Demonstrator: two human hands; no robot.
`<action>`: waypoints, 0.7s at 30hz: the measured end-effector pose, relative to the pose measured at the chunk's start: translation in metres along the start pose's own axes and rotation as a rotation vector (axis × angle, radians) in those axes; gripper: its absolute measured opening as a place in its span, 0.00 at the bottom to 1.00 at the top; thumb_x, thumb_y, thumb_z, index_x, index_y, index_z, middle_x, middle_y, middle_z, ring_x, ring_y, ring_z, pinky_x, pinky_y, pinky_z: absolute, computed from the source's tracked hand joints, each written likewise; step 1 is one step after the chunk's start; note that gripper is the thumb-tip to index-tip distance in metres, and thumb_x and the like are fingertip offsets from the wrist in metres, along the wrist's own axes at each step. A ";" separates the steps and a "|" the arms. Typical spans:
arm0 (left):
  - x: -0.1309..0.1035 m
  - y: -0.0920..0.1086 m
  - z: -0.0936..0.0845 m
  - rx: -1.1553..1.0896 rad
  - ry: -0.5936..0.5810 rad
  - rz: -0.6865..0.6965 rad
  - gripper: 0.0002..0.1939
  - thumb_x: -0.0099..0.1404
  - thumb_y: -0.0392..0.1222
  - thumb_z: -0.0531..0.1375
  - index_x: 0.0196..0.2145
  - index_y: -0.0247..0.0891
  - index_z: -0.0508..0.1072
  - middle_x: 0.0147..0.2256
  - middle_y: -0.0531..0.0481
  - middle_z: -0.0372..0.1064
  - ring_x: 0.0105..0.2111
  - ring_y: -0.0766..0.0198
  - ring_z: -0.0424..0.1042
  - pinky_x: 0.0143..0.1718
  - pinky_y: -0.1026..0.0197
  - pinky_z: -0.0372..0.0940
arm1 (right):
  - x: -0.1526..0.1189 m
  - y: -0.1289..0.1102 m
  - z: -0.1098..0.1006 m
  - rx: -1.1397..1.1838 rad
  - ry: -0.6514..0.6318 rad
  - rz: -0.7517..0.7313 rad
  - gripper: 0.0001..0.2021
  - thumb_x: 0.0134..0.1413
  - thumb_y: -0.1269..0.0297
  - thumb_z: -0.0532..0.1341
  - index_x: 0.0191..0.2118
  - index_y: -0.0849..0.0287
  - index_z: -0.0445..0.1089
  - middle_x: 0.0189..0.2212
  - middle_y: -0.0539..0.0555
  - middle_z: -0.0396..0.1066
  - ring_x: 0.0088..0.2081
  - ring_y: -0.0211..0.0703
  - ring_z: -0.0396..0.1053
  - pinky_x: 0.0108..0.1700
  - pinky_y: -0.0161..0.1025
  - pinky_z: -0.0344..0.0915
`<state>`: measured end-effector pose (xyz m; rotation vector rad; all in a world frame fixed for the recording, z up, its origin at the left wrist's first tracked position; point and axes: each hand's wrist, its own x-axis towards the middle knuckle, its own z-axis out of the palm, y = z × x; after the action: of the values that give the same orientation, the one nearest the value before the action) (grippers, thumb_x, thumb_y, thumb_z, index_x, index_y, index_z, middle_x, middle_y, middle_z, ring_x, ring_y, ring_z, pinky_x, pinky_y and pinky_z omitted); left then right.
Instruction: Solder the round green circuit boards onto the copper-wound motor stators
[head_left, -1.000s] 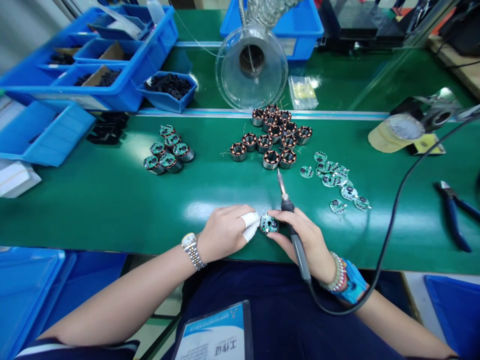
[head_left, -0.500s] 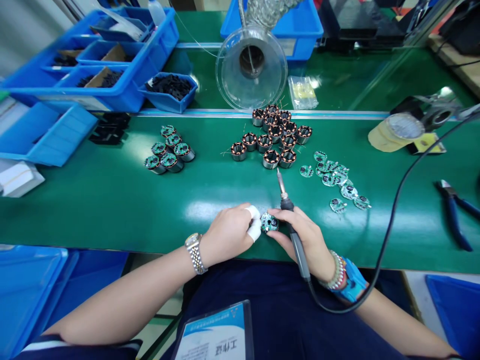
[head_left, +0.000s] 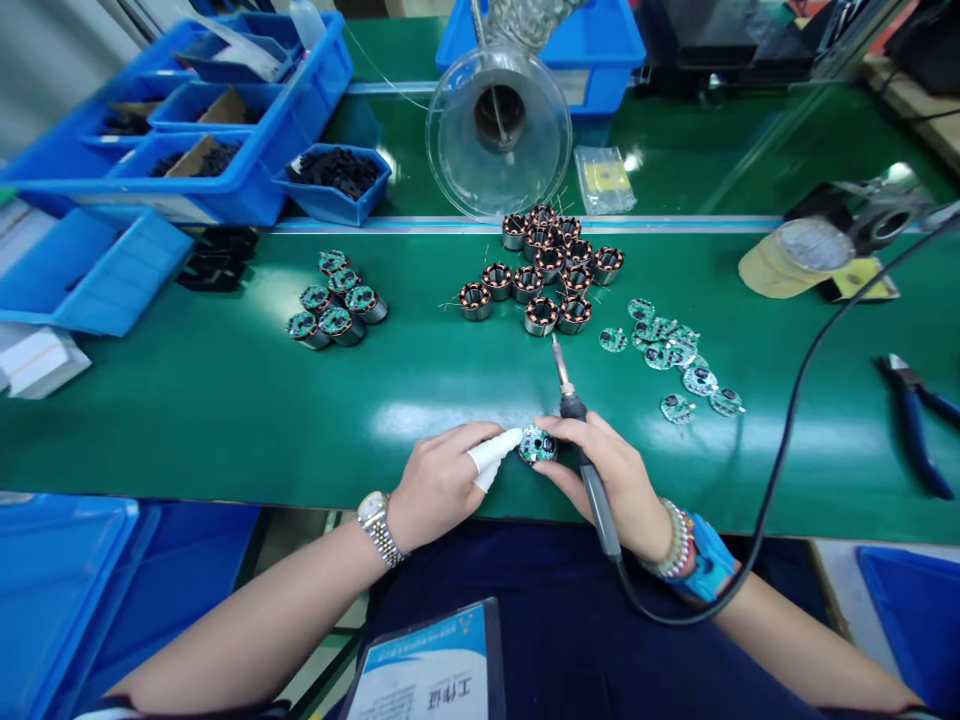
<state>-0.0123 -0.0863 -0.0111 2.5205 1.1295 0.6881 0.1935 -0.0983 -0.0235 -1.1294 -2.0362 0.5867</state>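
Note:
My right hand (head_left: 611, 475) is closed around a soldering iron (head_left: 595, 490), its tip pointing away toward the copper-wound stators. Between thumb and index finger the same hand grips a round green circuit board (head_left: 538, 444), which seems to sit on a stator mostly hidden beneath. My left hand (head_left: 450, 475) has white finger cots (head_left: 493, 458) on its fingers. Those fingertips are pressed together at the left edge of the board; whether they pinch a fine wire there is too small to tell.
Bare copper-wound stators (head_left: 550, 265) stand ahead, with loose circuit boards (head_left: 679, 355) to their right. Board-topped stators (head_left: 337, 305) group at left. Cutting pliers (head_left: 916, 425) lie far right. A clear fume-hood funnel (head_left: 450, 130) and blue parts bins (head_left: 255, 185) stand behind. The iron's cable (head_left: 787, 430) loops across the right.
My left hand has drawn slightly left and down, and its covered fingers have straightened from a curl to point at the board. My right hand stays nearly still with iron and board.

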 end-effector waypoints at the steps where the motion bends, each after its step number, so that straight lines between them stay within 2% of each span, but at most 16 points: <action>1: -0.002 0.000 0.003 0.016 0.024 0.006 0.14 0.60 0.31 0.53 0.44 0.33 0.69 0.39 0.43 0.71 0.37 0.60 0.71 0.36 0.58 0.68 | 0.000 0.000 0.000 0.000 -0.001 0.001 0.16 0.52 0.67 0.59 0.48 0.56 0.61 0.41 0.54 0.70 0.40 0.43 0.66 0.43 0.45 0.67; 5: -0.005 0.006 0.010 -0.164 0.079 -0.109 0.14 0.61 0.31 0.53 0.44 0.34 0.69 0.37 0.44 0.71 0.36 0.63 0.71 0.36 0.61 0.68 | 0.001 -0.001 -0.001 -0.002 -0.007 0.000 0.17 0.51 0.67 0.59 0.48 0.56 0.61 0.40 0.54 0.70 0.39 0.42 0.67 0.41 0.43 0.67; 8: -0.005 0.015 0.012 -0.323 0.073 -0.265 0.13 0.61 0.32 0.53 0.44 0.37 0.70 0.37 0.47 0.71 0.35 0.66 0.70 0.36 0.63 0.68 | 0.002 -0.002 -0.001 -0.002 -0.011 0.002 0.17 0.51 0.67 0.60 0.48 0.56 0.61 0.41 0.54 0.70 0.40 0.43 0.67 0.42 0.43 0.67; 10: -0.005 0.021 0.014 -0.362 0.066 -0.318 0.13 0.61 0.33 0.53 0.43 0.38 0.70 0.36 0.48 0.70 0.35 0.66 0.70 0.36 0.62 0.68 | 0.001 -0.002 0.000 0.000 -0.008 0.001 0.17 0.51 0.67 0.59 0.48 0.56 0.60 0.41 0.54 0.70 0.41 0.43 0.67 0.43 0.44 0.67; 14: -0.007 0.028 0.018 -0.321 0.097 -0.292 0.13 0.61 0.32 0.53 0.44 0.33 0.69 0.37 0.44 0.69 0.37 0.64 0.69 0.38 0.60 0.67 | -0.001 -0.001 0.000 0.017 -0.001 0.002 0.17 0.52 0.68 0.59 0.48 0.55 0.59 0.42 0.54 0.70 0.42 0.44 0.67 0.44 0.45 0.67; 17: -0.008 0.025 0.016 -0.324 0.030 -0.258 0.15 0.61 0.33 0.52 0.47 0.33 0.66 0.40 0.43 0.68 0.39 0.62 0.68 0.41 0.58 0.67 | -0.003 0.001 -0.001 0.028 0.013 0.002 0.17 0.50 0.69 0.60 0.47 0.55 0.59 0.43 0.54 0.70 0.42 0.44 0.67 0.44 0.44 0.67; 19: -0.007 0.021 0.013 -0.380 -0.020 -0.303 0.17 0.61 0.33 0.52 0.49 0.35 0.64 0.40 0.45 0.68 0.37 0.64 0.69 0.39 0.60 0.68 | -0.003 0.001 -0.001 0.017 0.016 0.014 0.18 0.50 0.69 0.60 0.47 0.55 0.60 0.43 0.55 0.70 0.41 0.44 0.67 0.43 0.44 0.68; 21: -0.005 0.019 0.012 -0.404 -0.012 -0.362 0.21 0.60 0.34 0.54 0.51 0.36 0.60 0.41 0.46 0.67 0.35 0.65 0.69 0.36 0.60 0.68 | -0.003 0.001 -0.002 0.005 0.014 0.039 0.17 0.50 0.68 0.60 0.47 0.54 0.60 0.43 0.55 0.69 0.40 0.44 0.68 0.41 0.44 0.68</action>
<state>0.0033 -0.1033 -0.0139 1.9209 1.2519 0.7136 0.1962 -0.0999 -0.0243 -1.1696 -2.0042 0.6009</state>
